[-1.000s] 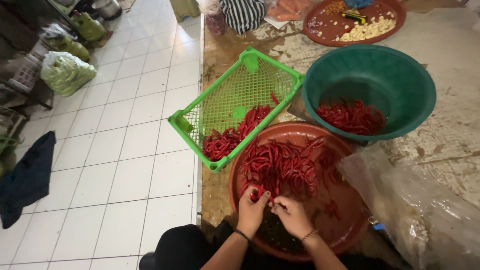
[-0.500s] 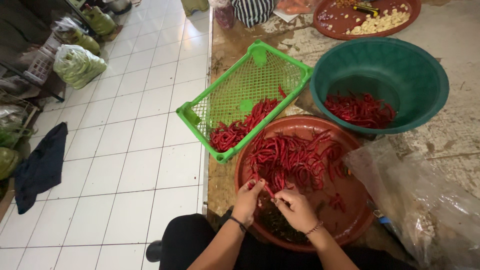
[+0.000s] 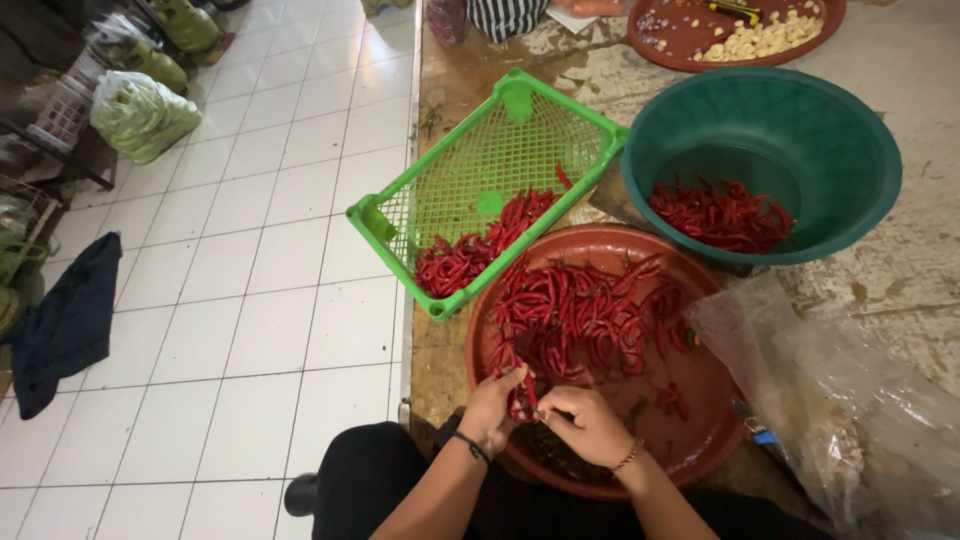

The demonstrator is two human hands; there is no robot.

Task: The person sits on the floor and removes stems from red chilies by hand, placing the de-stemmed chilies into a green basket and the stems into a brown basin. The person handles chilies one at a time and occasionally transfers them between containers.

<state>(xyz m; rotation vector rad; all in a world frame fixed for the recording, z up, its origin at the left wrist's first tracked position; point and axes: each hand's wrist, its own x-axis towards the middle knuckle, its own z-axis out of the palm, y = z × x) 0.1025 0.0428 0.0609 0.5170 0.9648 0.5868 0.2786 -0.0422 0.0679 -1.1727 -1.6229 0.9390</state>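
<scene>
A round red-brown tray (image 3: 700, 420) on the table holds a heap of red chilies (image 3: 585, 315). My left hand (image 3: 492, 405) and my right hand (image 3: 585, 425) meet at the tray's near edge. Both pinch a single red chili (image 3: 528, 385) between them. A dark pile of stems (image 3: 560, 455) lies in the tray under my right hand. My left wrist wears a black band, my right wrist a thin bracelet.
A green mesh basket (image 3: 400, 200) with chilies tilts at the table's left edge. A green basin (image 3: 850, 130) with chilies stands behind the tray. A clear plastic bag (image 3: 850, 410) lies at right, a tray of garlic (image 3: 760, 40) at the back. White tiled floor (image 3: 250, 300) at left.
The view has shifted slightly. My hands stay at the tray's near edge and have drawn closer together on the chili.
</scene>
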